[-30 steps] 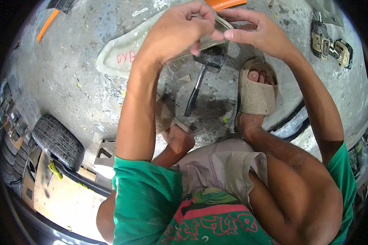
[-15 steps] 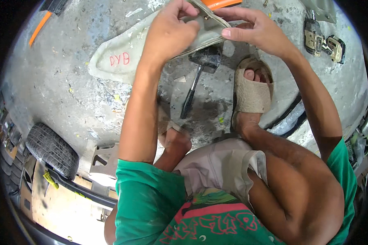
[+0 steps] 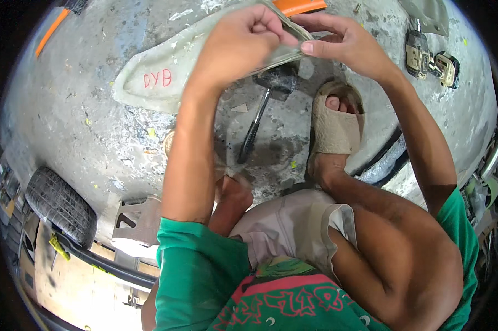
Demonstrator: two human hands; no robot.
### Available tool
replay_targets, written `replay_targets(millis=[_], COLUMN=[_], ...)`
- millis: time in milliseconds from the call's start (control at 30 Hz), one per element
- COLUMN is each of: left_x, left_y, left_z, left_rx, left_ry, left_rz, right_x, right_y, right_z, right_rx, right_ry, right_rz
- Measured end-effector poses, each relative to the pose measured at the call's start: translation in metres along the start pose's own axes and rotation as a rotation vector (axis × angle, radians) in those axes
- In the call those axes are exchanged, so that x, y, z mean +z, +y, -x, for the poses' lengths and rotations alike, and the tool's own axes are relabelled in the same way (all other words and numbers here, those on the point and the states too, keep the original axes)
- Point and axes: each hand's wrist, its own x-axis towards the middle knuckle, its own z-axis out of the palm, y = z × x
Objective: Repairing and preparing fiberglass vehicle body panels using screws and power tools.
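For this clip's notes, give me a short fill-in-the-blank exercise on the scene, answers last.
1. The markings on the pale panel are ____ in colour.
2. The hand nearer those markings is the person's ____ one.
3. The mallet on the floor has a ____ head.
4. The shirt's sleeves are ____.

Missing words: red; left; black; green.

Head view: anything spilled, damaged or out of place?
The grey floor looks soiled: whitish splotches beside the left forearm and a dark patch by the mallet stand out against it; whether freshly spilled, I cannot tell.
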Motion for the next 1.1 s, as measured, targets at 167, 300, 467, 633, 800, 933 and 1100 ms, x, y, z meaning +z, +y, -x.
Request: replay_targets(millis=[167, 300, 467, 633, 800, 933, 1100], left_x=[0.012, 0.014, 0.017, 0.013, 0.017, 0.016, 0.023], left_y=[0.003, -0.006, 0.004, -0.011, -0.006, -0.014, -0.017], left_z=[-0.005, -0.012, -0.018, -0.022, -0.022, -0.034, -0.040], left_rx=[-0.109, 0.030, 0.000, -0.092, -0.113, -0.041, -0.020], left_ry=[0.270, 0.091, 0.062, 0.235, 0.211, 0.256, 0.270], left_rz=[-0.050, -0.230, -0.021, -0.318, -0.419, -0.559, -0.480], right_x=[0.000, -0.002, -0.022, -0.092, -0.198, -0.243, -0.243], right_y=[0.002, 0.004, 0.015, 0.044, 0.076, 0.120, 0.144], right_z=[0.001, 0.001, 0.018, 0.053, 0.110, 0.135, 0.134], right_rx=[-0.017, -0.040, 0.012, -0.201, 0.000, 0.221, 0.154], right_ry=[0.001, 0.014, 0.075, 0.541, 0.756, 0.418, 0.414], right_rz=[-0.008, -0.011, 0.197, 0.696, 1.206, 1.375, 1.150])
